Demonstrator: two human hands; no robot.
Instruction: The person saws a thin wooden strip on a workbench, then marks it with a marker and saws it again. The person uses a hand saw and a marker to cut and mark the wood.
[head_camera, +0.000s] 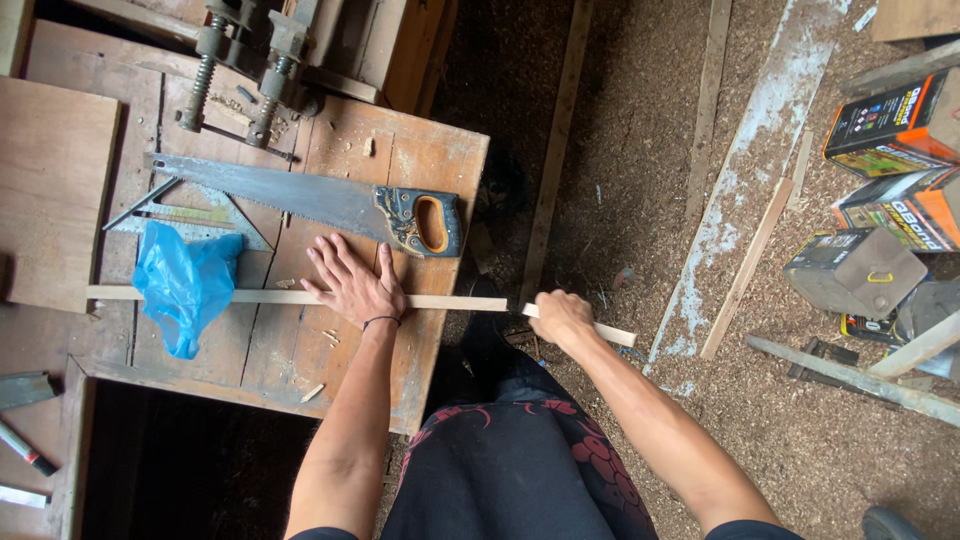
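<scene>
left hand (352, 282) flat, fingers spread, pinning thin wood strip (290, 296) on workbench (420, 170), mid frame; strip runs left-right, overhanging right edge; right hand (562, 315) fisted round offcut end (612, 333); handsaw (300, 198) just above left hand
</scene>
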